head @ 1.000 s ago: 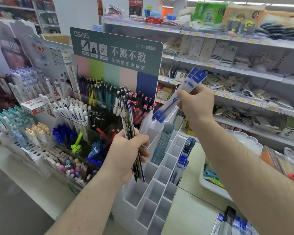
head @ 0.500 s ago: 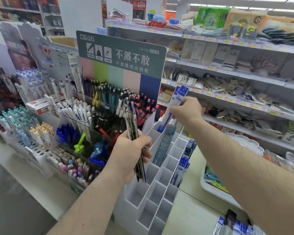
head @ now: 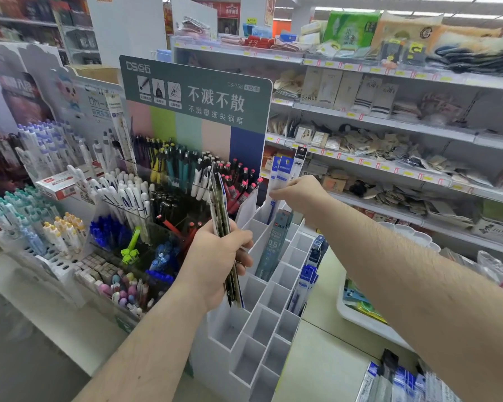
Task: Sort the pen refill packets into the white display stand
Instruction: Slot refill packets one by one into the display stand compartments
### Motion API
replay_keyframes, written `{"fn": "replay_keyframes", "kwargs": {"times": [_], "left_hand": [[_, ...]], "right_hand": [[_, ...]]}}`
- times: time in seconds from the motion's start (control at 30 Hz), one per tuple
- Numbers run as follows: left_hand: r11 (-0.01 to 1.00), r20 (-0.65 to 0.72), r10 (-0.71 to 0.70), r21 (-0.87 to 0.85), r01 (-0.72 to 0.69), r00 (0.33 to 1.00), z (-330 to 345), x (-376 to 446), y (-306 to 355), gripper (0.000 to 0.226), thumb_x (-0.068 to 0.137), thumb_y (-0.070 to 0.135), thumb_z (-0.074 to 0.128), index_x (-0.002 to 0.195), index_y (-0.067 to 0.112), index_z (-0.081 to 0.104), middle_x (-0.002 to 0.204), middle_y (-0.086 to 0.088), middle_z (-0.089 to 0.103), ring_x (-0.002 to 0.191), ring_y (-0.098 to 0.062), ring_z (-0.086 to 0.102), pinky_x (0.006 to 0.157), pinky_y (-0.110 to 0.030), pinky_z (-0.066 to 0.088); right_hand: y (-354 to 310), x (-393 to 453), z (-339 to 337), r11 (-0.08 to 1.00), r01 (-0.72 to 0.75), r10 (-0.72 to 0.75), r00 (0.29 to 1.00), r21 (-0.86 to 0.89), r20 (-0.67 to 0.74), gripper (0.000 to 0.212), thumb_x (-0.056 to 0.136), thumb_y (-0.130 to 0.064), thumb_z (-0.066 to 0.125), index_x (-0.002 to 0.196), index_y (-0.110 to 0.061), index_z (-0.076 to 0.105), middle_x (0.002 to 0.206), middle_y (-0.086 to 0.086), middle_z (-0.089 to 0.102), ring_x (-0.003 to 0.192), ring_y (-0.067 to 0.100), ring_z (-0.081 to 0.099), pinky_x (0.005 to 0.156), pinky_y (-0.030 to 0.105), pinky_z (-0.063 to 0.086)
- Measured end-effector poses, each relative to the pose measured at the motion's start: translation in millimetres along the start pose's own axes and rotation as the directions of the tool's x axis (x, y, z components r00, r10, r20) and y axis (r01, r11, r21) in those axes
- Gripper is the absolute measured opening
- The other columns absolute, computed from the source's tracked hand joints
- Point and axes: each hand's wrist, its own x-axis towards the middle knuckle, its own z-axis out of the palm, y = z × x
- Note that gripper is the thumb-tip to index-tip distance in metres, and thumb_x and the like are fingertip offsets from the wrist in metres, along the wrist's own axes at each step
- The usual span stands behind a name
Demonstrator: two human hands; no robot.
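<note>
Pen racks (head: 134, 204) crowd the left of the frame, beside the white display stand (head: 262, 323) at centre. Its compartments hold a grey-green packet (head: 273, 245) and blue packets (head: 305, 282). The right hand (head: 299, 195) pinches blue-topped refill packets (head: 282, 175) upright over the top compartment; the left hand (head: 218, 265) has its fingers curled round a sheaf of packets (head: 224, 227).

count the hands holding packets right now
2. The left hand grips a bundle of packets upright by the stand's front left. The right hand holds blue packets in a top rear slot.
</note>
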Motion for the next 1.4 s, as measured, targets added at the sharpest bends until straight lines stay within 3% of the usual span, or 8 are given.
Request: {"fn": "replay_keyframes", "kwargs": {"times": [0.23,0.33,0.47,0.57,0.93,1.13,1.3,1.4], "left_hand": [[1.0,-0.001,-0.01,0.005,0.01,1.0,-1.1,1.7,-2.0,0.026,0.091,-0.001,0.059,0.072,0.013,0.049,0.065,-0.007,0.057,0.046,-0.014,0.052,0.041,-0.02,0.039],[0.998,-0.005,0.014,0.06,-0.014,1.0,-1.0,-1.2,-1.0,0.022,0.091,0.001,0.06,0.075,0.011,0.05,0.066,-0.008,0.057,0.048,-0.014,0.054,0.043,-0.021,0.042],[0.925,0.112,0.218,0.293,-0.242,0.969,11.1,-15.5,8.7,0.014,0.089,0.005,0.065,0.084,0.002,0.052,0.062,-0.008,0.057,0.048,-0.01,0.056,0.048,-0.02,0.048],[0.912,0.194,0.234,0.294,-0.284,0.953,24.0,-17.5,13.7,0.015,0.088,0.005,0.065,0.083,0.003,0.052,0.057,-0.007,0.056,0.042,-0.01,0.055,0.045,-0.02,0.045],[0.976,0.144,-0.02,0.219,-0.012,0.989,51.7,-0.6,-32.9,0.018,0.086,0.004,0.066,0.08,0.012,0.051,0.066,-0.015,0.057,0.047,-0.017,0.052,0.043,-0.025,0.037],[0.976,0.201,-0.158,0.18,0.122,0.967,59.8,6.0,-46.1,0.029,0.088,0.005,0.063,0.07,0.017,0.043,0.057,-0.005,0.053,0.037,-0.015,0.038,0.038,-0.018,0.028],[0.966,0.255,-0.24,0.159,0.204,0.937,63.0,19.6,-49.9,0.031,0.091,0.008,0.063,0.071,0.017,0.041,0.05,0.002,0.044,0.037,-0.013,0.033,0.038,-0.018,0.025],[0.962,0.28,-0.268,0.137,0.238,0.922,71.7,24.5,-53.4,0.029,0.092,0.006,0.062,0.073,0.016,0.042,0.048,0.003,0.042,0.039,-0.013,0.032,0.038,-0.019,0.027]], "right_hand": [[1.5,2.8,6.6,0.984,0.065,-0.062,0.998,-0.163,0.023,0.025,0.09,-0.022,0.071,0.071,-0.013,0.058,0.066,-0.001,0.052,0.056,0.011,0.048,0.049,0.021,0.037],[-2.6,3.3,-3.2,0.988,0.133,-0.12,0.983,0.082,-0.141,0.004,0.091,-0.016,0.067,0.088,-0.012,0.068,0.085,0.002,0.066,0.066,0.011,0.058,0.055,0.024,0.046],[10.7,-2.4,-35.5,0.897,0.258,-0.074,0.887,0.358,-0.456,0.014,0.091,-0.017,0.064,0.078,-0.018,0.065,0.084,0.004,0.07,0.083,0.025,0.069,0.076,0.041,0.059],[45.3,-12.6,-47.1,0.877,0.272,0.001,0.824,0.396,-0.567,0.026,0.091,-0.015,0.065,0.066,-0.017,0.059,0.067,-0.001,0.058,0.062,0.015,0.051,0.061,0.035,0.047],[134.7,61.3,-16.9,0.962,-0.082,0.179,0.909,0.259,-0.376,0.02,0.09,-0.03,0.071,0.072,-0.022,0.068,0.085,0.005,0.07,0.076,0.023,0.059,0.069,0.035,0.047],[147.8,86.1,-2.6,0.947,-0.27,0.292,0.949,0.176,-0.118,0.029,0.087,-0.017,0.075,0.111,-0.004,0.065,0.102,0.008,0.065,0.089,0.024,0.058,0.074,0.033,0.045],[150.6,77.8,-10.1,0.926,-0.275,0.332,0.919,0.258,-0.214,0.041,0.087,-0.014,0.073,0.124,-0.005,0.059,0.114,0.011,0.063,0.091,0.025,0.056,0.069,0.031,0.043],[139.4,48.1,-19.3,0.913,-0.183,0.273,0.938,0.365,-0.212,0.024,0.091,-0.009,0.064,0.116,-0.008,0.066,0.09,0.004,0.062,0.07,0.015,0.051,0.055,0.025,0.038]]}}
